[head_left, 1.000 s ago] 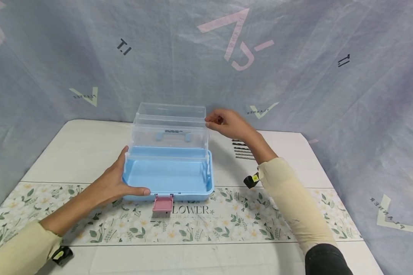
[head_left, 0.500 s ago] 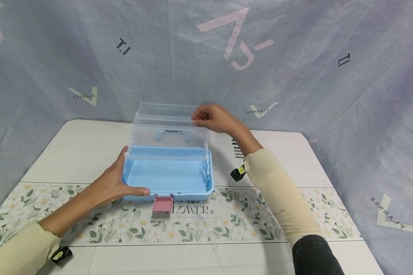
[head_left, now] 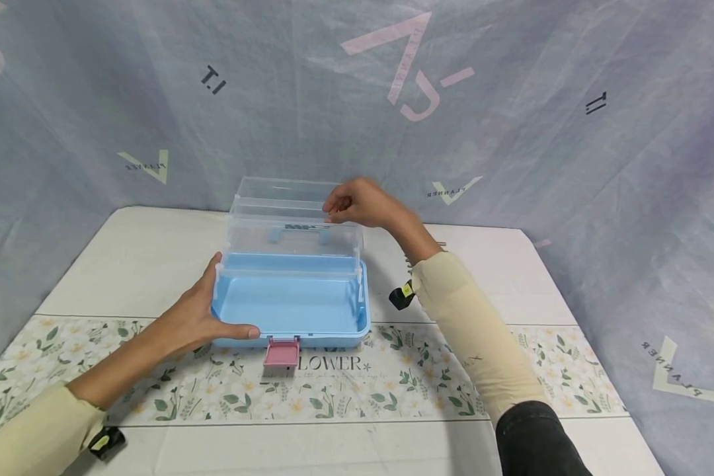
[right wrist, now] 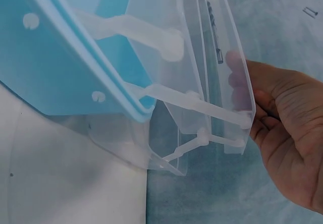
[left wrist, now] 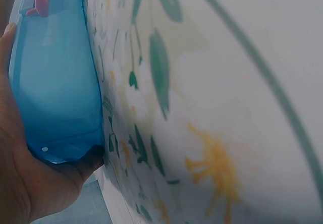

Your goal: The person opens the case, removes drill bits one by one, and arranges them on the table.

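A light blue storage box (head_left: 291, 340) with a pink latch (head_left: 282, 353) stands open, its clear tiers raised behind. My left hand (head_left: 198, 314) holds its left front corner, thumb over the front rim and fingers along the side. Several drill bits (head_left: 300, 227) lie together in a clear tray (head_left: 250, 235) above the base. My right hand (head_left: 359, 203) is over the right part of that tray, fingers curled and thumb close to the fingertips, near the shank ends. Through the plastic in the right wrist view, a drill bit (right wrist: 216, 37) lies beside the fingertips; I cannot tell whether they pinch one.
More drill bits (head_left: 442, 244) lie on the table right of the box, mostly hidden behind the right forearm. A floral strip (head_left: 393, 390) crosses the white tabletop. A grey printed cloth (head_left: 297, 86) hangs close behind and at both sides.
My right hand has moved left, from beside the clear tiers' right edge to over the tray, its forearm now covering most of the bits on the table. The left hand and box have stayed still.
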Tool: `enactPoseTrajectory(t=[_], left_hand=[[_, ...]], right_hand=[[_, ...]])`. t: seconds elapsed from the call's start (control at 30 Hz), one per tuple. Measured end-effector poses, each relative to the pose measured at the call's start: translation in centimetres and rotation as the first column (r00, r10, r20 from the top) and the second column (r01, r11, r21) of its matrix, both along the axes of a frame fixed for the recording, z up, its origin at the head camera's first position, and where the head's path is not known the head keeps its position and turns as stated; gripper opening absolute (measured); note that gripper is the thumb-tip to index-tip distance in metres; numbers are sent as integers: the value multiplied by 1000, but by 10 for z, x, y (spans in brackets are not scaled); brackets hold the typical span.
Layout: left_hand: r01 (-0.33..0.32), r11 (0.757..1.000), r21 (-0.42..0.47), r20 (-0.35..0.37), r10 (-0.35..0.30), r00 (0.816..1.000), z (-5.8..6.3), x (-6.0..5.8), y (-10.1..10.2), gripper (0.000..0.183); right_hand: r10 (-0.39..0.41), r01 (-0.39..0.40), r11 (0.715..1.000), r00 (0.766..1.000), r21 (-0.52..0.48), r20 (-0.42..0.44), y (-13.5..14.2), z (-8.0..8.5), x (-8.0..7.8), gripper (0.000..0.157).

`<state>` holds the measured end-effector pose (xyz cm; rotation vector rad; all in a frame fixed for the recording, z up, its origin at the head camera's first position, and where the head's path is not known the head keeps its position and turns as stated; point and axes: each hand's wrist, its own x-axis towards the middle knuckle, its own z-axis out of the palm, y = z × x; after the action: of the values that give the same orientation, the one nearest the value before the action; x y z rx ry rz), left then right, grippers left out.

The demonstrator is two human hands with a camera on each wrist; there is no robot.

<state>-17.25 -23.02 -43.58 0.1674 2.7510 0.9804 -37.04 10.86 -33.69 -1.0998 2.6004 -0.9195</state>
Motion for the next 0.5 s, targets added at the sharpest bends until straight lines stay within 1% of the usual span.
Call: enactPoseTrajectory(t=[0.2,0.5], left_hand=[[1,1000,4,4,-1,1000,1,0,0,167],[6,1000,6,-1,-6,1000,2,1,0,166]], right_hand=[[-16,16,1000,1000,27,-9,-3,0,1,18],[29,-27,998,999,58,-42,-7,2,2,16]])
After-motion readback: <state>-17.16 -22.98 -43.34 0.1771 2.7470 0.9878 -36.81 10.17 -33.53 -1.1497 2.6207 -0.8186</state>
